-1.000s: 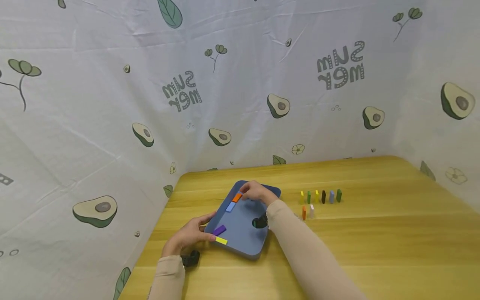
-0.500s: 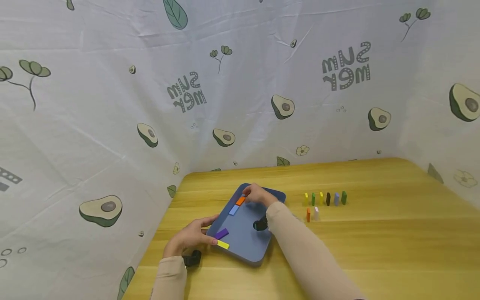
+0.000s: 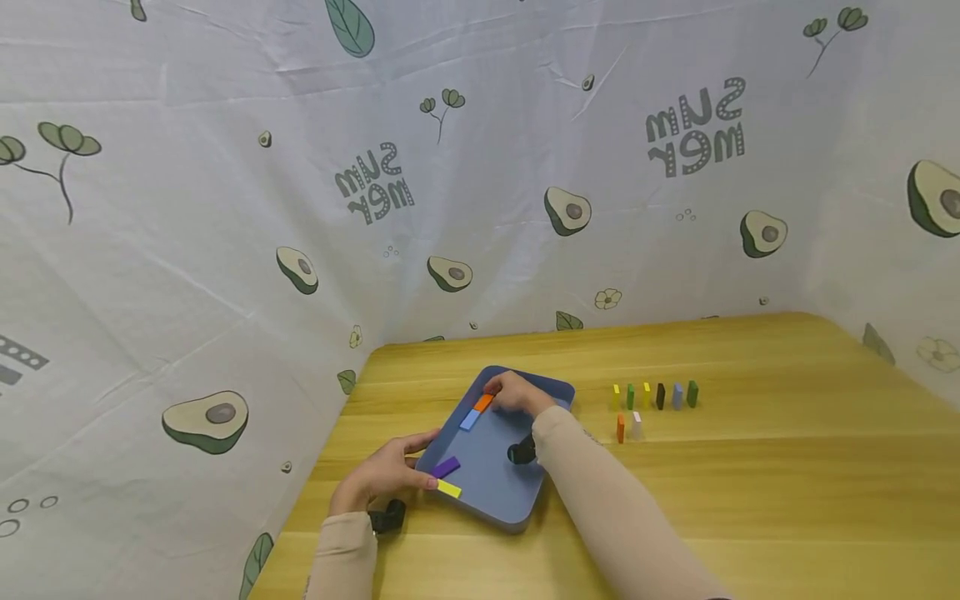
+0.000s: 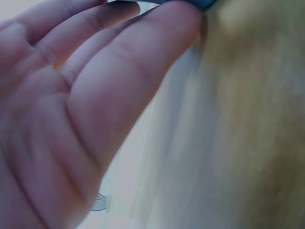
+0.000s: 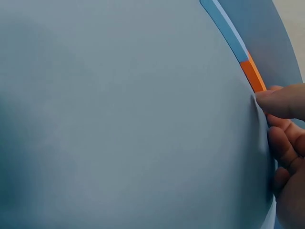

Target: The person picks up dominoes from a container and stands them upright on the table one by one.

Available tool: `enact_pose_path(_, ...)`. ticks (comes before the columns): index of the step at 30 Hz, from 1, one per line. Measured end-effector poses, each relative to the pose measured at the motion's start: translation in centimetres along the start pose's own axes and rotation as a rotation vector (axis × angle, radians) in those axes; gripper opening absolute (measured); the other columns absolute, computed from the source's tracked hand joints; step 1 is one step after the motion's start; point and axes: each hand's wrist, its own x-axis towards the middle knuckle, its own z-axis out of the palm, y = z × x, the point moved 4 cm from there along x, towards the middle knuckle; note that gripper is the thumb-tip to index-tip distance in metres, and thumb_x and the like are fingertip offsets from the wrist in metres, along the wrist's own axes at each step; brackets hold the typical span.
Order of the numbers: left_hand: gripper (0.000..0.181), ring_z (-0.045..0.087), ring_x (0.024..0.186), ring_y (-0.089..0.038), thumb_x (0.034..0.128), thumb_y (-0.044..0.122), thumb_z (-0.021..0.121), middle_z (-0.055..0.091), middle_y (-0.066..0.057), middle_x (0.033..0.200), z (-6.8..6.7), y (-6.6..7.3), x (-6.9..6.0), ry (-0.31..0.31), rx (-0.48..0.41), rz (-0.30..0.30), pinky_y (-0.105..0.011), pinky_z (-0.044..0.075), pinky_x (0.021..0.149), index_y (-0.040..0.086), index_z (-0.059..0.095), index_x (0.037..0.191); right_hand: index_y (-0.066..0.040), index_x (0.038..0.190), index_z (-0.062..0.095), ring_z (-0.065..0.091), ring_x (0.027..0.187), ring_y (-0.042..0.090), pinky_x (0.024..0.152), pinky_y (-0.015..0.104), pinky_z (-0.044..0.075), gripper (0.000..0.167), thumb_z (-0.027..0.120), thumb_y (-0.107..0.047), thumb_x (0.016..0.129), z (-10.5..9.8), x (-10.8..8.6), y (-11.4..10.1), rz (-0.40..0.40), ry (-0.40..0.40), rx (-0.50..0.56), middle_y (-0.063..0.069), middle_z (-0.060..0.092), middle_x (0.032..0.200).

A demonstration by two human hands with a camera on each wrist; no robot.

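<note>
The blue-grey tray [image 3: 491,467] stands at an angle on the wooden table. My left hand [image 3: 384,473] grips its near left corner, thumb over the rim and fingers along the outer side; the left wrist view shows the palm [image 4: 62,109] close up. Inside that corner lie a purple block [image 3: 446,467] and a yellow block [image 3: 449,489]. Along the left wall a blue block [image 3: 470,419] and an orange block [image 3: 483,402] lie end to end. My right hand [image 3: 517,393] pinches the far end of the orange block [image 5: 252,75], its other fingers curled; that end is covered.
Right of the tray, small blocks stand upright on the table [image 3: 750,483]: a back row with yellow, green, black [image 3: 661,397] and blue ones, and an orange [image 3: 620,429] and a white one [image 3: 637,426] in front. A patterned curtain [image 3: 495,208] hangs behind.
The head view has shifted slightly, so the scene sits a little further right. My right fingertips have moved slightly nearer along the tray's left wall; my left hand keeps its hold.
</note>
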Motion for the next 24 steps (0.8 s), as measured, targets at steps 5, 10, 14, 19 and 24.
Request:
enact_pose_path(5, 0.092, 0.046, 0.137, -0.047, 0.0819, 0.017, 0.084, 0.036, -0.025, 0.158, 0.0, 0.1, 0.0, -0.008, -0.003, 0.004, -0.045, 0.052, 0.103, 0.006, 0.032, 0.157, 0.005, 0.112, 0.07, 0.055, 0.094, 0.024, 0.087, 0.035, 0.051, 0.025, 0.065, 0.009, 0.087, -0.1, -1.2, -0.8, 0.002, 0.03, -0.004, 0.018, 0.067, 0.11)
enact_pose_path(10, 0.09, 0.046, 0.137, -0.048, 0.0825, 0.014, 0.083, 0.036, -0.025, 0.158, 0.0, 0.1, -0.1, -0.01, -0.009, 0.012, -0.044, 0.053, 0.101, 0.005, 0.032, 0.156, 0.001, 0.102, 0.072, 0.055, 0.087, 0.022, 0.08, 0.031, 0.049, 0.02, 0.066, 0.011, 0.085, -0.1, -0.7, -0.2, 0.014, -0.004, 0.033, 0.014, 0.067, 0.099)
enact_pose_path(14, 0.089, 0.044, 0.138, -0.049, 0.0825, 0.014, 0.083, 0.035, -0.024, 0.159, 0.0, 0.1, -0.2, -0.003, -0.003, 0.015, -0.042, 0.053, 0.101, 0.004, 0.033, 0.156, -0.004, 0.094, 0.074, 0.056, 0.082, 0.021, 0.075, 0.03, 0.05, 0.017, 0.068, 0.009, 0.084, 0.0, 0.3, 0.4, -0.013, -0.073, 0.012, 0.009, 0.067, 0.092)
enact_pose_path(19, 0.089, 0.044, 0.139, -0.048, 0.0825, 0.014, 0.083, 0.035, -0.024, 0.159, 0.1, 0.0, -0.1, -0.004, -0.005, 0.015, -0.042, 0.053, 0.101, 0.004, 0.033, 0.156, -0.002, 0.095, 0.073, 0.056, 0.084, 0.021, 0.077, 0.029, 0.048, 0.013, 0.068, 0.007, 0.086, -0.1, -0.3, 0.0, 0.013, -0.087, -0.022, 0.01, 0.067, 0.094)
enact_pose_path(24, 0.09, 0.047, 0.137, -0.044, 0.0814, 0.016, 0.084, 0.036, -0.025, 0.158, 0.0, -0.1, 0.0, 0.007, 0.014, 0.015, -0.047, 0.05, 0.104, 0.004, 0.034, 0.156, -0.002, 0.096, 0.072, 0.052, 0.083, 0.017, 0.076, 0.025, 0.043, 0.009, 0.07, 0.001, 0.088, -0.3, -1.3, -0.7, 0.002, -0.086, -0.073, 0.005, 0.065, 0.093)
